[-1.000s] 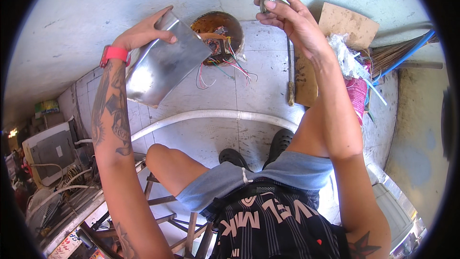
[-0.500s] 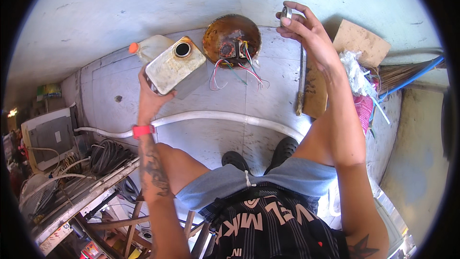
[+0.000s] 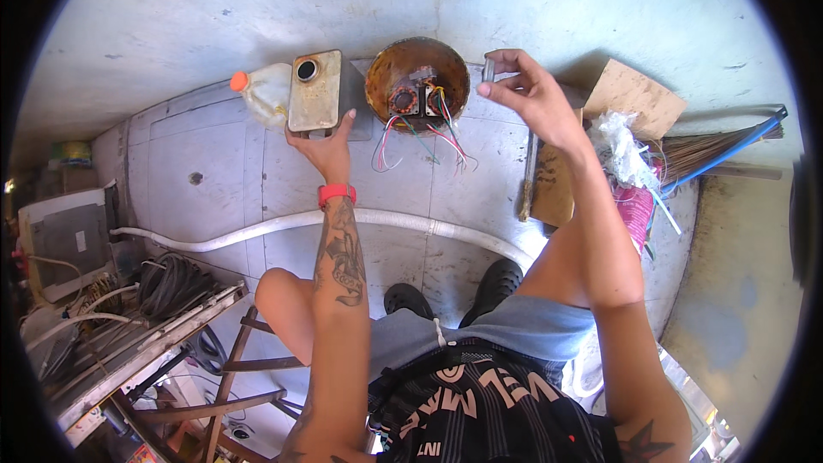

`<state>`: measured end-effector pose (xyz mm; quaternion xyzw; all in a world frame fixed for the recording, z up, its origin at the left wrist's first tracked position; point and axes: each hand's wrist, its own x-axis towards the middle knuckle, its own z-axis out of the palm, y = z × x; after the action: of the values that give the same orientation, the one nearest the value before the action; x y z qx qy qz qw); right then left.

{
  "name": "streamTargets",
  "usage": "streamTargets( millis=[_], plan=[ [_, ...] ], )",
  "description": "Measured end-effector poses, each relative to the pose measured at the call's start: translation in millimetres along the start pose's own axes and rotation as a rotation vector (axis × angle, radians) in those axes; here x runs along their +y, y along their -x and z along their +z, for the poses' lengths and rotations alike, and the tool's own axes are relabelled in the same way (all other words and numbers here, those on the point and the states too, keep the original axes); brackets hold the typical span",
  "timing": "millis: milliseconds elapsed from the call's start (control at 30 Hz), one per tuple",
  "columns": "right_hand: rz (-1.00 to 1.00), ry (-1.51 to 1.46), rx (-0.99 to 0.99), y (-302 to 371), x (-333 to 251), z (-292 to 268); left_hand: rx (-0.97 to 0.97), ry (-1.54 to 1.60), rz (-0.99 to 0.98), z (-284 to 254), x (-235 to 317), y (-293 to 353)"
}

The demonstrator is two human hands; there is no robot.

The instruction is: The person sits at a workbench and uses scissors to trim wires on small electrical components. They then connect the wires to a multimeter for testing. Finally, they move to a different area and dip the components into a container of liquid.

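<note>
My left hand point(image 3: 326, 153) grips the near end of a worn rectangular metal can point(image 3: 321, 107). The can's round mouth point(image 3: 306, 69) is uncapped and dark inside, at the far end of its top. Off to the right, my right hand point(image 3: 533, 96) is raised, pinching a small silvery metal cap point(image 3: 489, 69) seen edge-on between thumb and fingers. Between the hands stands a brown-stained round bowl point(image 3: 382, 77). Coiled motor windings point(image 3: 404, 101) lie inside, with coloured wires point(image 3: 446, 139) hanging over its near rim. A plastic jug point(image 3: 264, 96) with an orange cap is beside the can.
A white hose point(image 3: 369, 217) crosses the floor before my shoes. To the right are cardboard point(image 3: 639, 99), crumpled plastic point(image 3: 619, 137), a broom point(image 3: 720, 144) and a thin rod point(image 3: 529, 176). A cluttered rack point(image 3: 163, 339) stands at left.
The can has turned from a slant to nearly straight, and my left hand now holds its near end. My right hand with the metal cap has moved left and slightly nearer.
</note>
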<state>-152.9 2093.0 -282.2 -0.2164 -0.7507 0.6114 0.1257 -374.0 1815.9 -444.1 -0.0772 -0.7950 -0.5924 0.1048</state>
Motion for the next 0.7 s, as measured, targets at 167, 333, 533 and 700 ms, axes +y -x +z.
streamTargets(
  millis=[167, 333, 533, 700],
  plan=[
    [0.045, -0.076, -0.043, 4, 7, 40, -0.133, -0.136, -0.463, -38, 38, 23],
    [0.111, -0.419, -0.132, 10, 20, 88, -0.795, -0.218, -0.303, -117, 103, 39],
    [-0.010, -0.187, -0.049, -5, 20, 180, -0.498, -0.086, -0.181, -142, 98, -25],
    [-0.290, 0.329, 0.122, -76, 10, 249, -0.424, -0.189, -0.190, -142, 86, -19]
  ],
)
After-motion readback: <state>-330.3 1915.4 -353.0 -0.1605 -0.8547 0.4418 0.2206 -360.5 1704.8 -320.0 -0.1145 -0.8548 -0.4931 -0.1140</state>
